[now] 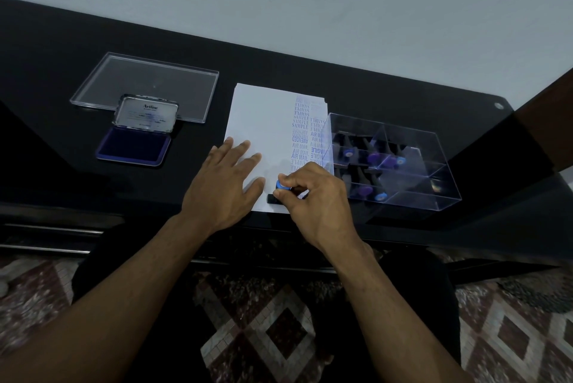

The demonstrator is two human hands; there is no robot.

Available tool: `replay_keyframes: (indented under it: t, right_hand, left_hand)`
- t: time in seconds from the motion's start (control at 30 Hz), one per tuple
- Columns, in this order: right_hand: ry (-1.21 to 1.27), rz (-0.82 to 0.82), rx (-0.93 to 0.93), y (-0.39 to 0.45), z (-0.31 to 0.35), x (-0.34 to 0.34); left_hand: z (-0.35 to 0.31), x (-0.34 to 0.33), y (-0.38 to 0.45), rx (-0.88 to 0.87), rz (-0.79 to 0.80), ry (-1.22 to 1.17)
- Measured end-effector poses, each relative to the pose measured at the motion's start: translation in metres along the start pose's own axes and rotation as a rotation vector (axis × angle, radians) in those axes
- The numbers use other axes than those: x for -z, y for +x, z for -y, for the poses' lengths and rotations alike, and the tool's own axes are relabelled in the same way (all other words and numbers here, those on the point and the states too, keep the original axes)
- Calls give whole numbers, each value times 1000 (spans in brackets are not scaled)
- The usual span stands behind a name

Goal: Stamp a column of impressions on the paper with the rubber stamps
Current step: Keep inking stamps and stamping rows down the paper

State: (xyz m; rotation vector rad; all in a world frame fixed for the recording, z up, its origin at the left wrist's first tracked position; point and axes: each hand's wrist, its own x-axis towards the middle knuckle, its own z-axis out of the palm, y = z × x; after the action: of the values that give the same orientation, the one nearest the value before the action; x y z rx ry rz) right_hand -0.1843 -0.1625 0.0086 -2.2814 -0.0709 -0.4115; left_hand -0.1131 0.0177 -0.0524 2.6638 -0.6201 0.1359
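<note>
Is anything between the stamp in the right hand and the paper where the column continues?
Nothing visible does. The right hand grips the stamp, its base already on the paper below the printed column; the left hand lies flat to one side.

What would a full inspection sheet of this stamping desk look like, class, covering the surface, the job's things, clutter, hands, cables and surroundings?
Surface: dark glossy table against a pale wall.
Job's things: white paper with columns of blue impressions down its right part; rubber stamp with a blue cap standing on the paper's near edge; open ink pad, lid raised; clear box to the right of the paper holding more stamps in compartments.
Clutter: clear plastic lid lying flat behind the ink pad.
Hands: left hand flat on the paper, fingers spread; right hand grips the stamp.
Cables: nothing seen.
Surroundings: patterned floor below the table.
</note>
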Motion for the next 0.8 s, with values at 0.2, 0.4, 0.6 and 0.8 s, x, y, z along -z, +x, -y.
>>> replay_keyframes:
  t: [0.2, 0.4, 0.6, 0.8]
  right_hand:
    - [3, -2, 0, 0, 1, 0]
    - [-7, -20, 21, -2, -2, 1]
    - [297, -278, -178, -1, -6, 18]
    - [588, -407, -369, -2, -10, 33]
  left_hand:
    - [0, 0, 0, 0, -7, -11]
    - [2, -2, 0, -1, -13, 4]
    - [2, -3, -1, -2, -22, -1]
    - [3, -3, -1, -6, -22, -15]
